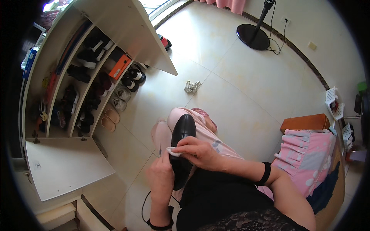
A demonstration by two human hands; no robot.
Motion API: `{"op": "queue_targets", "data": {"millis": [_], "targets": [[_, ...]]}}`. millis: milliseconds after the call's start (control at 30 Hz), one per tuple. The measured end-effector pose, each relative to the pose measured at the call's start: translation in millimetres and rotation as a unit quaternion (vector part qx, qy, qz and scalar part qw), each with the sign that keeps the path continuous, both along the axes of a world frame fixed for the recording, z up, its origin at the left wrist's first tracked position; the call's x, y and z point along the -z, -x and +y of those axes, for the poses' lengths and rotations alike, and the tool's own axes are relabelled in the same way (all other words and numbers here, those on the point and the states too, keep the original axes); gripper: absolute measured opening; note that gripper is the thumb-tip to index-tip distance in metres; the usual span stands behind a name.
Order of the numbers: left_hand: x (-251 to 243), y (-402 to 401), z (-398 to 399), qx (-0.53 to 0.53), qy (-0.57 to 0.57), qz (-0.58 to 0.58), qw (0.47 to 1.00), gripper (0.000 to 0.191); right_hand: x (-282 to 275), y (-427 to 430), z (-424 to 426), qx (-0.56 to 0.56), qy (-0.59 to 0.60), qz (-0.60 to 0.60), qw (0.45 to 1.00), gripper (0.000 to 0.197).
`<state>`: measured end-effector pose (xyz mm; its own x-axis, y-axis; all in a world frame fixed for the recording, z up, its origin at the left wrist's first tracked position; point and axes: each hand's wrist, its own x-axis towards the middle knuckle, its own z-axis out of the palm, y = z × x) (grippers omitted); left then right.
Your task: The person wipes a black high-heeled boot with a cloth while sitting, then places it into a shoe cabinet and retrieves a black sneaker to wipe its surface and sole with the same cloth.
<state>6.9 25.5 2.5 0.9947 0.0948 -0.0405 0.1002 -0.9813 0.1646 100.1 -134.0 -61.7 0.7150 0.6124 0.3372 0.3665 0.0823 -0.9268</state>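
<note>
A black leather shoe (184, 125) lies over my lap, its toe pointing away from me across the pink trousers (160, 134). My left hand (161, 174) grips the side of the shoe near its opening. With my right hand (202, 154) I pinch a small white cloth (174, 152) against the shoe's edge, close to my left fingers. My fingers and the cloth hide part of the opening.
On the left stands a shoe cabinet (73, 78) with its doors open and several shoes on the shelves. Beige slippers (110, 119) and sneakers (133, 77) sit along its base. A crumpled cloth (192, 86) lies on the tiles. A fan base (253, 37) stands by the wall.
</note>
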Motion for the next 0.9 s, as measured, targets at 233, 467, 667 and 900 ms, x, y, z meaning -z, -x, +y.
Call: {"op": "queue_targets", "data": {"millis": [233, 467, 667, 900], "targets": [[1, 6, -14, 0.022, -0.045, -0.024, 0.998, 0.036, 58, -68, -18, 0.202, 0.144, -0.099, 0.964, 0.024], [3, 7, -25, 0.010, -0.029, -0.055, 0.998, 0.036, 54, -47, -2, 0.047, 0.084, -0.204, 0.974, 0.027], [7, 9, -27, 0.037, -0.029, -0.068, 0.997, 0.039, 28, -65, 4, 0.060, 0.124, -0.145, 0.980, 0.021], [13, 15, -42, 0.090, -0.080, -0.021, 0.992, 0.041, 38, -73, 41, -0.223, 0.172, -0.189, 0.941, 0.015]]}}
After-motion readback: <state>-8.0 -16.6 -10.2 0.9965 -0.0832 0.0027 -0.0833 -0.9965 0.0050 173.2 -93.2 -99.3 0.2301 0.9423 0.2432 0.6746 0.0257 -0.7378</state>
